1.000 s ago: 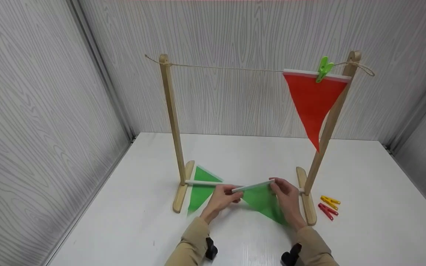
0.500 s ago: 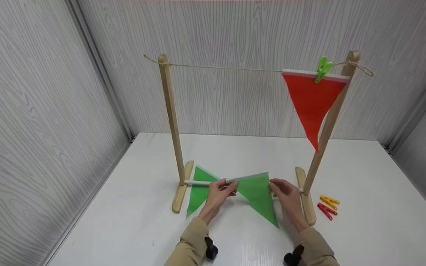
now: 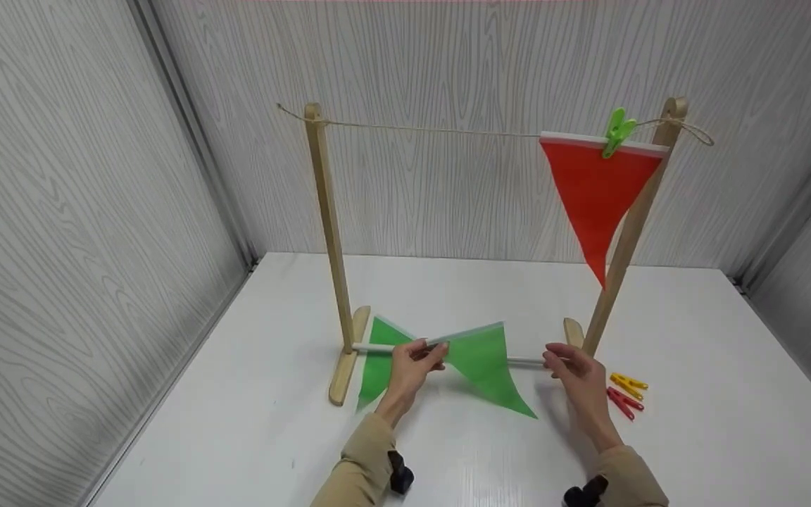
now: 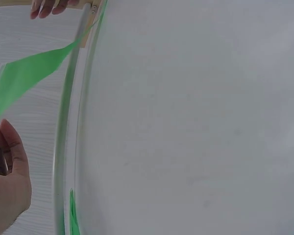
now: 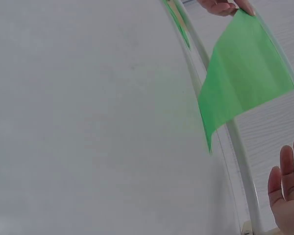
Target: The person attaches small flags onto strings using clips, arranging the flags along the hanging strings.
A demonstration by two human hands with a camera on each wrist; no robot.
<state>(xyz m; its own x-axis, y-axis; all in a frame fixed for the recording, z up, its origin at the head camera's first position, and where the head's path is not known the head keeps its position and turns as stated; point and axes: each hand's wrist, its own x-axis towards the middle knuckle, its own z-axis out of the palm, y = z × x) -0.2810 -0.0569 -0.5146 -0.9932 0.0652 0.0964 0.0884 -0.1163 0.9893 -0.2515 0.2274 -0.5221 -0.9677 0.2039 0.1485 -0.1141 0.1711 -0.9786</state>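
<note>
My left hand (image 3: 409,377) pinches a green triangular pennant (image 3: 483,362) by the left end of its white top strip. The pennant stretches to the right above the stand's white crossbar (image 3: 525,361), its point hanging toward me. To the right, apart from the cloth, is my right hand (image 3: 583,387); in the right wrist view its fingers (image 5: 287,171) are straight and hold nothing. A second green pennant (image 3: 376,370) lies on the table at the stand's left foot, partly behind the crossbar and left hand. From the string (image 3: 434,129) hangs a red pennant (image 3: 597,190) under a light-green clothespin (image 3: 617,132).
The stand's left post (image 3: 328,232) and right post (image 3: 627,253) rise from wooden feet. Beside the right foot, a yellow clothespin (image 3: 629,384) and a red clothespin (image 3: 624,403) lie on the white table (image 3: 701,338). Grey panels (image 3: 448,197) enclose the table.
The right hand has let go of the pennant's right end and moved away to the right. The left hand has shifted slightly left, and the pennant's right end has risen.
</note>
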